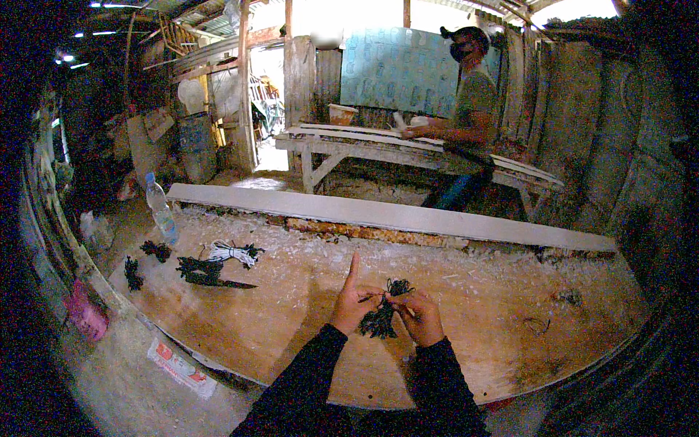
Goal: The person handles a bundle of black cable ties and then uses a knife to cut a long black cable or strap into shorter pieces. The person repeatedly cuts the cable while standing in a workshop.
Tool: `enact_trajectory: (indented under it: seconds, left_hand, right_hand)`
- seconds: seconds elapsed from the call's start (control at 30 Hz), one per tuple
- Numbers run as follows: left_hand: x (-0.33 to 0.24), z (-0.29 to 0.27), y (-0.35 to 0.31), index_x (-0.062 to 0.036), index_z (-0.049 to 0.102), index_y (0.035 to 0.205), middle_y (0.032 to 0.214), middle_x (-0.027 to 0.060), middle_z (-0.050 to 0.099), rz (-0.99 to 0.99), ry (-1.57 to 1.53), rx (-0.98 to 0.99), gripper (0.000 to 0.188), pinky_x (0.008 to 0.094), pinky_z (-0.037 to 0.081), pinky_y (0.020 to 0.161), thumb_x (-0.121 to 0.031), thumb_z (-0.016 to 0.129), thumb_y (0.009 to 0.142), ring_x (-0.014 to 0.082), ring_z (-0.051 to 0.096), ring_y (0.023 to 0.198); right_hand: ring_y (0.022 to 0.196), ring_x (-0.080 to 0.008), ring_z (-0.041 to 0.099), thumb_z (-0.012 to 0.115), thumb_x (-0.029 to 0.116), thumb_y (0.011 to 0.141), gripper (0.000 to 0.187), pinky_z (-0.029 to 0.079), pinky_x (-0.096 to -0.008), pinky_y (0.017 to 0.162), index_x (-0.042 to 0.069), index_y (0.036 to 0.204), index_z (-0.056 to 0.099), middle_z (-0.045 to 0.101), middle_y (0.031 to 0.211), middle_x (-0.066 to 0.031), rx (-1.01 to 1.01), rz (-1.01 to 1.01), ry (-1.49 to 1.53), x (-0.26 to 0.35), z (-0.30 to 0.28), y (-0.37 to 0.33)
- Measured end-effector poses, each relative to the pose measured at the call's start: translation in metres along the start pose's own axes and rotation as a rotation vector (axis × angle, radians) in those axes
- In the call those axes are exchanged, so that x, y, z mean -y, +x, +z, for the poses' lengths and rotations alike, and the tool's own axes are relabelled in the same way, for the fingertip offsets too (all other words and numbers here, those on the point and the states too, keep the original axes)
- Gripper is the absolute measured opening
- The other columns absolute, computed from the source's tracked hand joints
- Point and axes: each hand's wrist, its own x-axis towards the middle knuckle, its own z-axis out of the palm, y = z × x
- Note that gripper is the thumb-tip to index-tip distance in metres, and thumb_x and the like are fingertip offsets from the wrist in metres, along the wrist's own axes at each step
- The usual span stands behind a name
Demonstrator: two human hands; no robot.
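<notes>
A bundle of dark cords sits low over the wooden tabletop, between my two hands, its loops and loose ends fanning out above and below a pinched middle. My left hand is closed at its fingertips on the bundle's left side, one finger pointing straight up. From the right, my right hand pinches the middle of the same bundle. Whether a separate tying strand runs between the fingertips is too small to tell. Farther left lie more dark cord bundles, a white cord bundle and a knife with a dark blade.
The wooden tabletop is strewn with pale scraps toward a long white board at its far edge. A clear bottle stands at the far left. Beyond, a person works at another bench. A pink container is at lower left.
</notes>
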Motion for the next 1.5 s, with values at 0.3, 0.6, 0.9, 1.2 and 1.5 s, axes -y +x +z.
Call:
enact_trajectory:
  seconds: [0.3,0.6,0.9,1.2,1.5]
  left_hand:
    - [0.015,-0.006,0.001,-0.0203,-0.009,0.133,0.083,0.0093,0.059,-0.034,0.075,0.098,0.093,0.0244,0.045,0.07,0.004,0.057,0.073,0.013,0.056,0.077]
    - [0.006,-0.004,0.001,-0.0187,-0.005,0.135,0.082,0.0069,0.057,-0.018,0.083,0.177,0.094,0.024,0.043,0.071,0.003,0.06,0.071,0.0123,0.054,0.076]
    - [-0.027,0.004,-0.004,-0.0172,0.005,0.135,0.078,0.0025,0.053,0.062,0.425,0.169,0.091,0.0238,0.042,0.074,0.004,0.061,0.068,0.0111,0.052,0.076]
    - [-0.004,0.0,0.0,-0.0159,0.01,0.135,0.076,0.0009,0.052,-0.015,0.13,0.126,0.085,0.0222,0.042,0.07,0.006,0.059,0.068,0.0089,0.05,0.073]
    - [-0.007,0.002,-0.004,-0.0156,0.017,0.133,0.077,0.0019,0.051,0.003,0.108,0.105,0.079,0.0232,0.044,0.071,0.006,0.058,0.07,0.0098,0.051,0.075]
  right_hand:
    - [0.078,-0.0245,0.054,0.061,-0.004,0.065,0.022,0.042,-0.0324,0.07,0.008,0.082,0.061,0.061,0.08,-0.0065,0.052,0.059,0.048,-0.003,-0.003,-0.003]
    - [0.083,-0.0239,0.053,0.061,-0.005,0.065,0.022,0.042,-0.0324,0.075,0.008,0.083,0.061,0.06,0.081,-0.0059,0.089,0.121,0.094,-0.002,-0.004,-0.003]
    - [0.078,-0.0217,0.053,0.06,-0.008,0.064,0.035,0.044,-0.0299,0.071,0.013,0.091,0.063,0.058,0.083,-0.0068,0.114,0.042,0.057,0.003,-0.005,-0.003]
    - [0.077,-0.0262,0.055,0.062,-0.005,0.061,0.023,0.044,-0.0329,0.068,0.008,0.079,0.06,0.057,0.081,-0.009,0.042,-0.137,-0.031,0.002,-0.004,0.002]
    - [0.072,-0.0285,0.055,0.06,-0.005,0.06,0.021,0.044,-0.0343,0.063,0.007,0.077,0.057,0.058,0.076,-0.0097,0.027,-0.224,-0.103,0.004,-0.006,0.005]
